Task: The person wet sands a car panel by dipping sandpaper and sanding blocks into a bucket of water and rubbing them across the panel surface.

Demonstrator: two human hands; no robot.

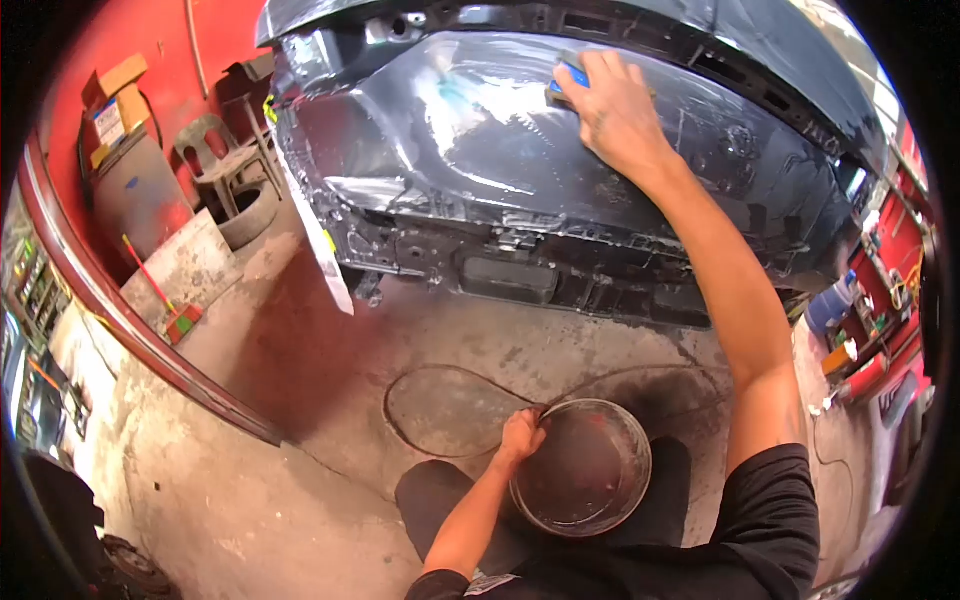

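My right hand (615, 110) is closed around a small blue sanding block (570, 80), pressed to the upper part of a dark grey car tailgate (400, 130). The panel is wet and shiny, with pale streaks around the block. The palm and fingers hide most of the block. Low in front of me, my left hand (522, 436) grips the left rim of a round basin (632, 425). Dark, murky liquid appears to lie inside it. The basin is between my knees, above the concrete floor.
A thin hose (390, 410) loops over the concrete floor (240, 470) behind the basin. At left are a plastic chair (215, 155), a tire (250, 218), a broom (182, 320) and a dark red rail (150, 320). A blue container (830, 305) stands among items at right.
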